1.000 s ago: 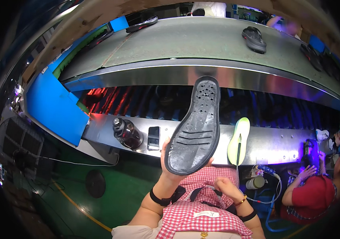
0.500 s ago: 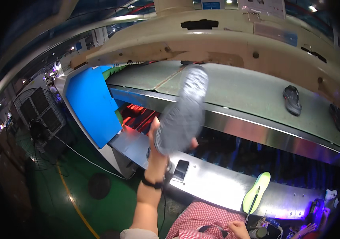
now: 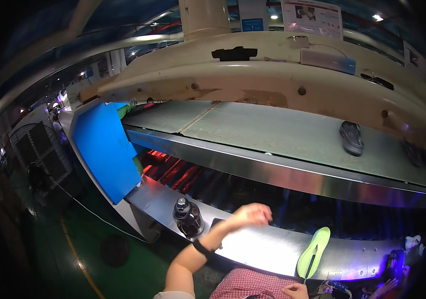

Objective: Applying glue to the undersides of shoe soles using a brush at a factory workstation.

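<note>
- Left hand (image 3: 254, 215): fingers loosely curled, nothing held, above metal desk (image 3: 263, 249).
- Right hand (image 3: 295, 290): fingers bent, grip can't tell.
- Lime-green insole (image 3: 308, 256) on desk, just beyond right fingers.

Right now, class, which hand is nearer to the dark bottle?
Left. The left hand is right of the dark bottle; the right hand is farther right and lower in the picture, beside the checked cloth.

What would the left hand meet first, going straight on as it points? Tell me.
The left hand would probably first meet the dark rollers beyond its fingers, though its height is unclear and it might pass over them.
</note>
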Demonstrator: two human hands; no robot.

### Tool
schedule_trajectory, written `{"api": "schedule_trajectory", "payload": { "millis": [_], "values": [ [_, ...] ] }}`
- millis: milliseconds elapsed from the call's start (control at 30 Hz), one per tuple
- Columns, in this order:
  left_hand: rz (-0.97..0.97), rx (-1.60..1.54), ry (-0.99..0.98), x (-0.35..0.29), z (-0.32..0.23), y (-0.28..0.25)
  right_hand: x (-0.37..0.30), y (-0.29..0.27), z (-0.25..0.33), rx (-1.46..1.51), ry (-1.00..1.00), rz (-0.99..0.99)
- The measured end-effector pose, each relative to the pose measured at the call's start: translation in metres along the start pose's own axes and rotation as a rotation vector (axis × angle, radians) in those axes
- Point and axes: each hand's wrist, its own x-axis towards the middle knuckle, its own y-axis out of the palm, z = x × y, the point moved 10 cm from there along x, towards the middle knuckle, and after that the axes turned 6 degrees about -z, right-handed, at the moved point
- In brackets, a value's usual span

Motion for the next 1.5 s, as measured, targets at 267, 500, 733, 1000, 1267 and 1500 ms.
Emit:
{"api": "schedule_trajectory", "payload": {
  "millis": [267, 500, 733, 1000, 1267, 1500],
  "values": [
    [0.424, 0.55, -0.378, -0.109, 0.157, 0.136, -0.01, -0.042, 0.015, -0.44, 0.015, -0.077],
    [0.355, 0.8, -0.396, -0.089, 0.118, 0.093, -0.055, -0.098, 0.014, -1.106, -0.169, -0.062],
    [0.08, 1.032, 0.547, 0.033, -0.06, 0.114, -0.146, -0.116, -0.028, -0.743, 0.852, -0.106],
    [-0.173, 1.206, 0.657, 0.206, -0.116, 0.171, -0.126, -0.111, -0.041, -0.683, 0.6, -0.315],
    [-0.38, 1.264, 0.342, 0.347, -0.066, 0.196, -0.068, -0.024, -0.066, -0.91, 0.014, -0.207],
    [-0.532, 1.249, 0.422, 0.346, -0.072, 0.182, -0.067, 0.024, -0.128, 0.943, 0.705, -0.336]
  ]
}}
